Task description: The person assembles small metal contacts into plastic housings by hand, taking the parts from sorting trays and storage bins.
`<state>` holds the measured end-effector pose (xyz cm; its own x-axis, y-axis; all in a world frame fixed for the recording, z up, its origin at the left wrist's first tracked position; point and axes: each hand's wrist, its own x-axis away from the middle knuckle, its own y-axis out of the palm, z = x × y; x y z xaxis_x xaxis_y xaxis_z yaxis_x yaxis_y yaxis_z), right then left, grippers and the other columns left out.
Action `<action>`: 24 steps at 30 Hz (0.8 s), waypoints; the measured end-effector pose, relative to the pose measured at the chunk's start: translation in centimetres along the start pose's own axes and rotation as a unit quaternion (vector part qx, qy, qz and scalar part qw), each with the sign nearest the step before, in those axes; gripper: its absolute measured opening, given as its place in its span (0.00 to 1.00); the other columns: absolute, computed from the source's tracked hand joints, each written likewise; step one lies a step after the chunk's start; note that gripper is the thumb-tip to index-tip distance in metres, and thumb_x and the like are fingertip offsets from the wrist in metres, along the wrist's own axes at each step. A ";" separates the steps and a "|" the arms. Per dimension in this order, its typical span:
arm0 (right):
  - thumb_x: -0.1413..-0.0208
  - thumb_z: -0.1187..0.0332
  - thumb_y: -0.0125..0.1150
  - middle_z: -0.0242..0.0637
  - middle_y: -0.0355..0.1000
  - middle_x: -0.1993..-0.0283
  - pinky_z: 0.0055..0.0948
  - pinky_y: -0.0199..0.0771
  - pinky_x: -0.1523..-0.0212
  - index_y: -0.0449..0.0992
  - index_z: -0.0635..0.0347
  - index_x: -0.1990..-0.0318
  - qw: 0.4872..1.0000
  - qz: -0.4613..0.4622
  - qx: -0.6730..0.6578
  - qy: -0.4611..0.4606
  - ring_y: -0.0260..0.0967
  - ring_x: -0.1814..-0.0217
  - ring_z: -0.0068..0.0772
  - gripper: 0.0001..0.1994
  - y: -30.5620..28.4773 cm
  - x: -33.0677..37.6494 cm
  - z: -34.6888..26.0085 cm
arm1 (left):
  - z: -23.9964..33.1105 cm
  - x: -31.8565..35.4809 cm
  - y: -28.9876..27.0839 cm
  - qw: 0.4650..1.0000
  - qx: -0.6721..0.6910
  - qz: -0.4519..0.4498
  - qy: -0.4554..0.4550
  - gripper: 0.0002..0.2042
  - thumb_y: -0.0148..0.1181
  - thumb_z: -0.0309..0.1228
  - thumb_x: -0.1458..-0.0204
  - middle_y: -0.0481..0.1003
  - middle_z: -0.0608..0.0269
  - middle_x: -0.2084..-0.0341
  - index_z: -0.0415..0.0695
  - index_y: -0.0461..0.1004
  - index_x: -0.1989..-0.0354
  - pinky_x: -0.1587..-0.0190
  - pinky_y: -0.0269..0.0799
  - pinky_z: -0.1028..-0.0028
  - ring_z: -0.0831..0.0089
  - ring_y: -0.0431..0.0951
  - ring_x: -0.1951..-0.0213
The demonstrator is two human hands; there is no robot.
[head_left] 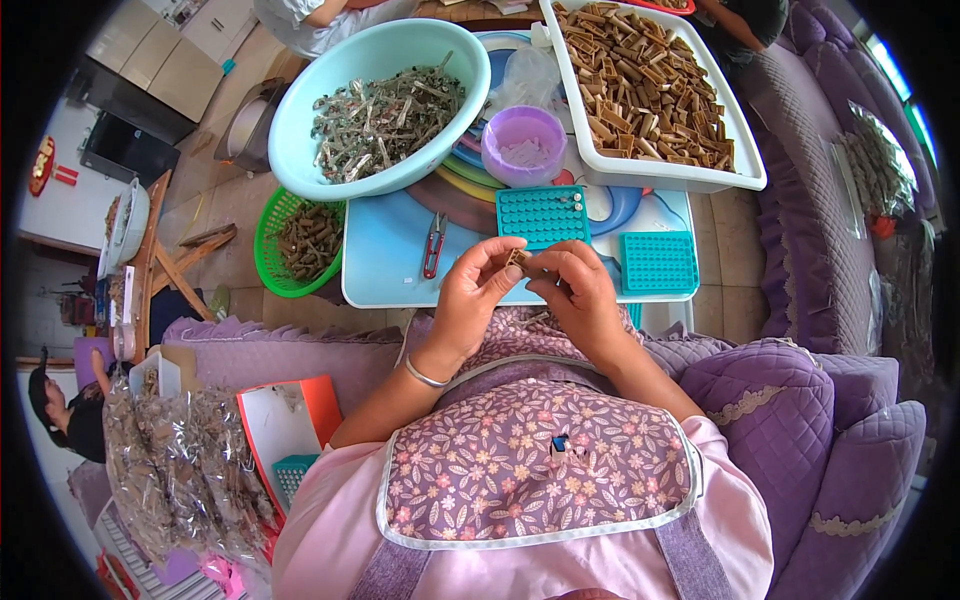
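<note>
left of the hands sits one green basket point(272, 262). one pair of red snips point(434, 245) lies just left of the left hand point(472, 297), which pinches one small tan block point(518, 260) together with the right hand point(578, 292). beyond them lie two teal peg trays point(541, 214).

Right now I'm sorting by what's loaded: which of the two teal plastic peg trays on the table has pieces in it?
The left teal peg tray, just beyond the hands: small pieces sit at its far right corner. The right one looks bare.
</note>
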<state>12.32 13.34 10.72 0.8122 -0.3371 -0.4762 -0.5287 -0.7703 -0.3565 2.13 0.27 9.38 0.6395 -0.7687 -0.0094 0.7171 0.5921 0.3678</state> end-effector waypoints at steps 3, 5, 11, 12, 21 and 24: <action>0.56 0.80 0.67 0.38 0.70 0.64 0.28 0.71 0.71 0.75 0.61 0.61 0.997 0.005 0.018 0.075 0.70 0.68 0.34 0.12 0.3 0.0 -0.4 | -1.1 0.0 -0.3 0.999 0.049 0.021 -0.004 0.14 0.59 0.24 0.44 0.75 0.65 0.62 0.40 0.70 0.49 0.51 0.70 0.78 0.80 0.74 0.58; 0.55 0.79 0.66 0.37 0.70 0.66 0.27 0.70 0.72 0.75 0.62 0.63 0.990 0.019 -0.052 0.134 0.69 0.68 0.32 0.10 0.4 0.1 -0.3 | -1.0 -0.1 -0.2 0.995 0.091 0.049 -0.012 0.14 0.59 0.25 0.44 0.76 0.64 0.61 0.39 0.70 0.49 0.51 0.71 0.77 0.78 0.74 0.58; 0.50 0.80 0.64 0.35 0.70 0.66 0.23 0.70 0.68 0.73 0.63 0.61 0.996 0.017 0.013 0.081 0.69 0.68 0.23 0.09 0.1 1.2 1.0 | -0.4 -0.2 -0.5 0.995 0.078 0.060 -0.036 0.14 0.58 0.25 0.44 0.76 0.61 0.60 0.39 0.70 0.49 0.49 0.71 0.76 0.78 0.75 0.57; 0.50 0.80 0.64 0.35 0.70 0.66 0.23 0.70 0.68 0.73 0.63 0.61 0.996 0.016 0.013 0.081 0.69 0.68 0.23 0.09 0.1 1.3 0.9 | -0.4 -0.1 -0.5 0.994 0.079 0.061 -0.035 0.14 0.58 0.25 0.44 0.76 0.61 0.60 0.39 0.70 0.49 0.49 0.71 0.76 0.78 0.75 0.57; 0.52 0.82 0.61 0.39 0.69 0.70 0.32 0.68 0.71 0.75 0.61 0.63 0.998 0.026 0.047 0.043 0.68 0.71 0.37 0.09 0.4 1.0 0.4 | -0.4 0.1 -0.3 0.992 0.087 0.071 -0.049 0.13 0.57 0.23 0.43 0.76 0.62 0.61 0.39 0.71 0.50 0.50 0.72 0.76 0.78 0.75 0.58; 0.54 0.82 0.60 0.39 0.69 0.71 0.35 0.68 0.70 0.77 0.60 0.61 0.995 0.011 0.093 -0.029 0.67 0.71 0.40 0.12 0.4 0.9 1.0 | -0.5 -0.1 -0.3 0.987 0.114 0.087 -0.075 0.12 0.57 0.24 0.43 0.76 0.63 0.61 0.40 0.72 0.51 0.52 0.72 0.77 0.78 0.76 0.59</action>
<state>12.64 13.28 9.35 0.7873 -0.3170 -0.5288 -0.5868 -0.6482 -0.4852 1.99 0.26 8.80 0.6868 -0.6979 0.2031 0.5089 0.6612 0.5512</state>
